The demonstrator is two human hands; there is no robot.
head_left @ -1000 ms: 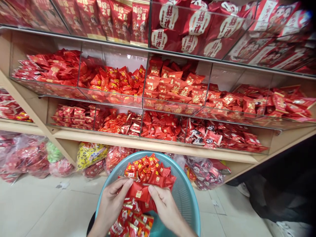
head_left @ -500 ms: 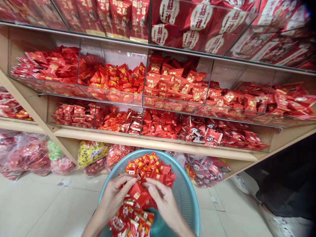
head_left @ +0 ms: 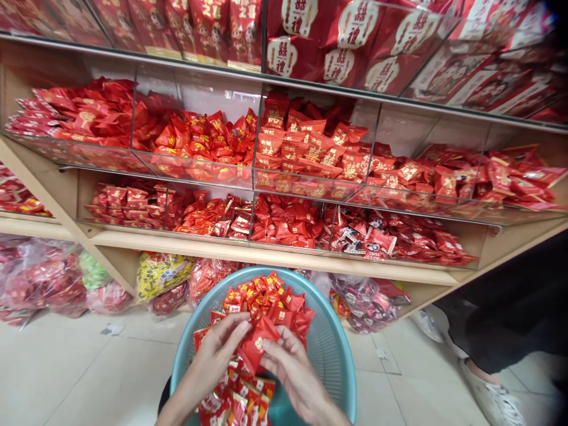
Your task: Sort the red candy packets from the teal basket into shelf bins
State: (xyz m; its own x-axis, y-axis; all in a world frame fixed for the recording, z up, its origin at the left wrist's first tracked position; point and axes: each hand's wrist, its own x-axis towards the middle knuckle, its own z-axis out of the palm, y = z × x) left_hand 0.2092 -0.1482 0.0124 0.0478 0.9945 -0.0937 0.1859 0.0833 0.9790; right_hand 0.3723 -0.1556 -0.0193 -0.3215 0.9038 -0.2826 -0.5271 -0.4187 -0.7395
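A round teal basket (head_left: 331,349) sits low in front of me, heaped with several small red wrapped candies (head_left: 266,302). Over the heap, my left hand (head_left: 217,349) and my right hand (head_left: 290,367) pinch one red candy packet (head_left: 256,346) between their fingertips. The packet is tilted, with a gold mark on its face. More red and gold packets (head_left: 235,402) lie under my wrists.
Clear-fronted wooden shelves (head_left: 284,260) hold bins of red candy packets (head_left: 310,154). Plastic sacks of sweets (head_left: 162,275) lie on the tiled floor below. At right a person in dark trousers (head_left: 501,313) stands, with a white shoe (head_left: 497,396).
My hands drew closer together and turned the red packet to a tilt. The view shifted slightly, and the person at right came further into view.
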